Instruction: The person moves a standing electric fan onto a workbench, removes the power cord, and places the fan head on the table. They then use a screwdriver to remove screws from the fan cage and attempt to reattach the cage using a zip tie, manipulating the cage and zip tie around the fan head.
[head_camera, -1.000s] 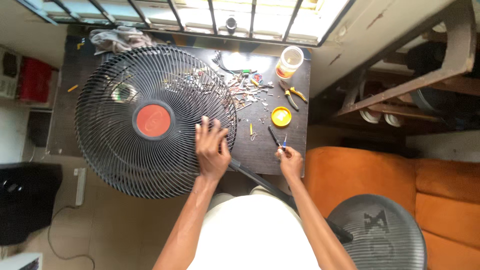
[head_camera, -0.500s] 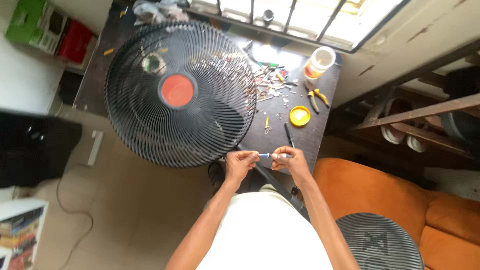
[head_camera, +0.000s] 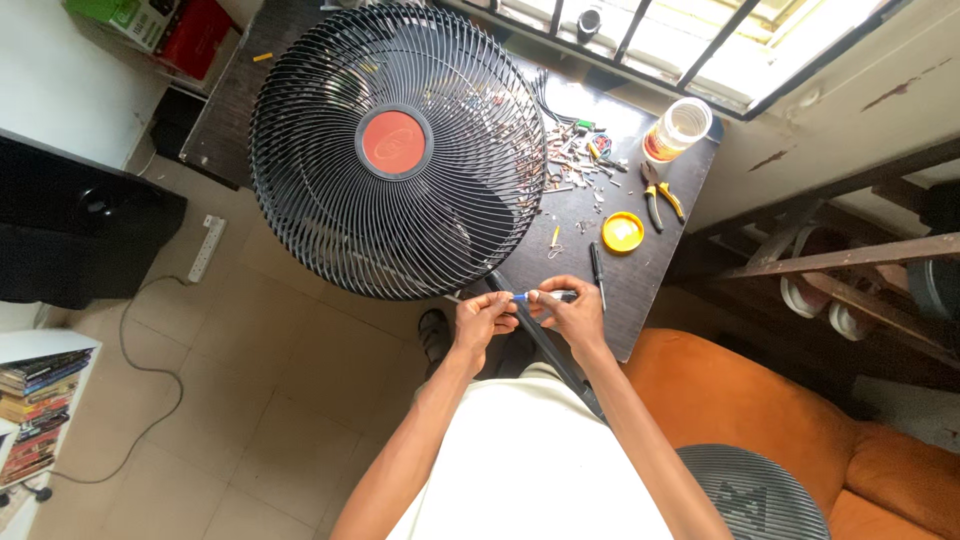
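Overhead | small blue-tipped tool (head_camera: 545, 297) pinched between left hand (head_camera: 483, 322) and right hand (head_camera: 568, 312) (beside black fan grille (head_camera: 395, 150)) | risk: loosened pinch, tool dropped to floor.

A home room: orange sofa (head_camera: 800, 420); tiled floor (head_camera: 270, 400) (tools strewn on the table (head_camera: 640, 290)).

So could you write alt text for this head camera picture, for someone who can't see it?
Seen from above, a person's left hand and right hand hold a small blue-tipped tool between them at the edge of a dark table. A large black fan guard with a red centre lies on the table, beside scattered small parts, yellow-handled pliers and a yellow lid.
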